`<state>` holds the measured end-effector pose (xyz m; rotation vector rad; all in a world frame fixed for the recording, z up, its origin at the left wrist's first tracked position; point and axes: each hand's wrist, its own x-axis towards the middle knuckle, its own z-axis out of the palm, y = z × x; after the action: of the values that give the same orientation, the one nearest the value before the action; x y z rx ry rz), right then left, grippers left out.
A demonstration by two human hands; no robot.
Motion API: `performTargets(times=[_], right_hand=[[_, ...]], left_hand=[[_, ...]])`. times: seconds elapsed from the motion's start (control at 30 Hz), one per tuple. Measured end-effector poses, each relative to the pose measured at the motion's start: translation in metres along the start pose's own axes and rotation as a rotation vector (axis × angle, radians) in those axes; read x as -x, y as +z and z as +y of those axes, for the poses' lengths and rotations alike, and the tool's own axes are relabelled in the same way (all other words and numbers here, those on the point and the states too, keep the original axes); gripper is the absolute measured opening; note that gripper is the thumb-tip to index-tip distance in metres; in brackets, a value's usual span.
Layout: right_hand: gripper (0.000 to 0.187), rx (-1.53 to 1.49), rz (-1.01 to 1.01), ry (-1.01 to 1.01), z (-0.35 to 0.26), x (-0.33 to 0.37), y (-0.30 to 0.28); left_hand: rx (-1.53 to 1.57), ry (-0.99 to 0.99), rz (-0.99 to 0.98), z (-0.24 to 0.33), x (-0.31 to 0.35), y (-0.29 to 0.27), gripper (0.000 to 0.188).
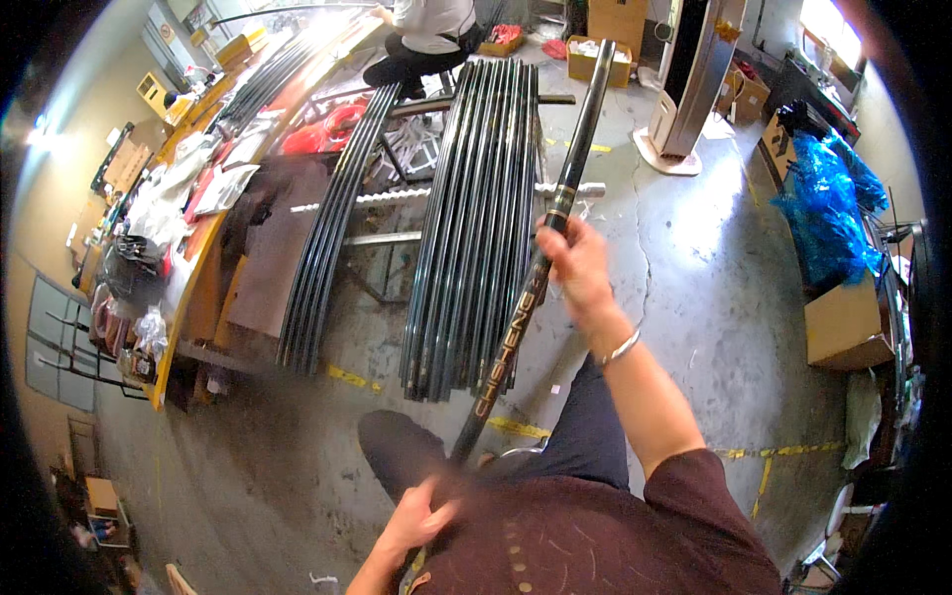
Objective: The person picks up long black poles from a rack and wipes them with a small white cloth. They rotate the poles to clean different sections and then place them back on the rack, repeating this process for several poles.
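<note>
A long black fishing rod (514,342) with gold lettering and gold rings slants across in front of me, its far end up and to the right. My right hand (575,263) is closed around it a little above the lettering. Close to my body, my left hand (416,518) has its fingers curled beside the rod's lower end. A dark blur there hides what those fingers hold. Just beyond, many similar black rods (471,228) lie side by side across a metal rack, and a narrower group of rods (337,228) lies to their left.
A long workbench (188,307) at left carries plastic bags and more rods. Another person (426,35) sits at the far end. A metal post (684,89) stands on the far right floor. Blue plastic (828,193) and a cardboard box (848,322) line the right side.
</note>
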<state>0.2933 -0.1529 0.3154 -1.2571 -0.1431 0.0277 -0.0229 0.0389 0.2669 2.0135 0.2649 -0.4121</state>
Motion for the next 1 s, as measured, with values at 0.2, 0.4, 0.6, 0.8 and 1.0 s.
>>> performTargets(times=[0.2,0.4,0.6,0.8,1.0], right_hand=[[0.025,0.221,-0.174,0.203,0.033,0.052,0.004],[0.025,0.086,-0.068,0.277,0.025,0.027,0.0],[0.023,0.053,-0.049,0.103,0.025,0.021,-0.01],[0.02,-0.017,-0.191,0.319,0.039,0.07,0.011],[0.023,-0.085,-0.107,0.351,0.027,0.045,-0.001]], left_hand=[[-0.018,-0.031,-0.007,-0.014,0.001,0.007,0.026],[0.024,0.071,0.058,0.003,0.0,0.003,0.024],[-0.021,-0.027,-0.01,-0.007,0.004,0.009,0.022],[0.1,-0.089,-0.019,-0.001,0.007,0.007,0.023],[0.15,-0.203,-0.114,-0.001,0.008,-0.003,0.023]])
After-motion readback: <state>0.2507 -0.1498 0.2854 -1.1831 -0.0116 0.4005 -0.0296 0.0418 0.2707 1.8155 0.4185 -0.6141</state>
